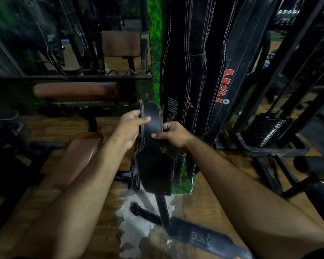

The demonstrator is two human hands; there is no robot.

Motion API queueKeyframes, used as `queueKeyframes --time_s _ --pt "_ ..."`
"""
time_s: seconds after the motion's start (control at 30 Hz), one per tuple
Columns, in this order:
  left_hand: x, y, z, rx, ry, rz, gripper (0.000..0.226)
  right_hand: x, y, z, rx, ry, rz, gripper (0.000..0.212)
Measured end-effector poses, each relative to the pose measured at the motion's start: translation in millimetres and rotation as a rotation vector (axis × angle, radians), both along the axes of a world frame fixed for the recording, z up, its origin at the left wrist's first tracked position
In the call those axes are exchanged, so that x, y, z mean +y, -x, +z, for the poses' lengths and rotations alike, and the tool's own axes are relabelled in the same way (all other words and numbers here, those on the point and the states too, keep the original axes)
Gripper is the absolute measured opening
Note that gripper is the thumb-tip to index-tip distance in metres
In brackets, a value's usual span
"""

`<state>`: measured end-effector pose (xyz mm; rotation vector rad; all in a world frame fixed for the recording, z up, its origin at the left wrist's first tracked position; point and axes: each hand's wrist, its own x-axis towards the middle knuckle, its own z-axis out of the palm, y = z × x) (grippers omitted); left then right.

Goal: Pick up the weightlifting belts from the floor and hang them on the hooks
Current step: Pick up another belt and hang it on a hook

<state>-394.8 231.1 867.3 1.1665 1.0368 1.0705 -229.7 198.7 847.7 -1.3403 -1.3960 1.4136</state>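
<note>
Two hands, left (128, 128) and right (173, 135), grip one black belt (153, 146); one belt on the floor (200, 234).

We see a black stitched belt (153, 146) held upright, one USI-marked belt (200, 235) flat on the floor, and several belts (195, 62) hanging alongside.

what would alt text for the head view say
Both hands, left hand and right hand, hold a black belt upright beside belts already hanging in a dim gym. Another belt lies on the wooden floor below, with a brown padded bench to the left.
</note>
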Motion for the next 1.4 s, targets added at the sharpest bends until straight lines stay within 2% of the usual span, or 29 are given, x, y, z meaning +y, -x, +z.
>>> queueKeyframes --time_s 0.1,0.2,0.33,0.37,0.43,0.5,0.6,0.63,0.73,0.77,0.9,1.07,1.2,1.4 --pt "-10 0 -2 -0.029 -0.071 -0.002 0.024 -1 -4 0 -0.028 0.009 -0.006 0.032" --pt "-10 3 10 -0.1 -0.136 -0.046 0.025 0 -7 19 0.145 -0.009 -0.062 0.024" --pt "-11 4 30 -0.092 -0.21 -0.147 0.029 13 -6 67 0.34 -0.067 -0.141 0.038" --pt "-12 6 33 -0.065 -0.214 -0.178 0.031 16 -5 78 0.358 -0.079 -0.146 0.034" --pt "-13 10 39 0.014 -0.206 -0.231 0.033 21 -3 91 0.372 -0.088 -0.161 0.017" --pt "-13 13 47 0.073 -0.182 -0.237 0.028 21 -2 94 0.362 -0.138 -0.173 0.009" --pt "-7 14 68 0.03 -0.172 -0.112 0.018 16 -2 90 0.327 -0.241 -0.134 0.003" --pt "-5 13 76 0.023 -0.197 -0.069 0.016 14 -2 90 0.315 -0.25 -0.134 0.006" --pt "-6 3 93 0.045 -0.298 -0.022 0.009 7 -2 98 0.273 -0.274 -0.162 0.041" --pt "-8 -1 95 0.047 -0.328 -0.016 0.011 8 -4 102 0.272 -0.287 -0.176 0.042" --pt "-13 -12 102 0.097 -0.412 -0.001 0.017 15 -6 126 0.245 -0.387 -0.279 0.032" --pt "-15 -13 125 0.101 -0.414 0.03 0.012 18 -1 139 0.313 -0.474 -0.238 0.019" --pt "-14 -7 153 0.106 -0.485 0.039 0.015 19 14 155 0.341 -0.578 -0.23 0.03" --pt "0 -2 172 0.005 -0.559 0.034 0.01 25 31 190 0.347 -0.739 -0.313 0.027"
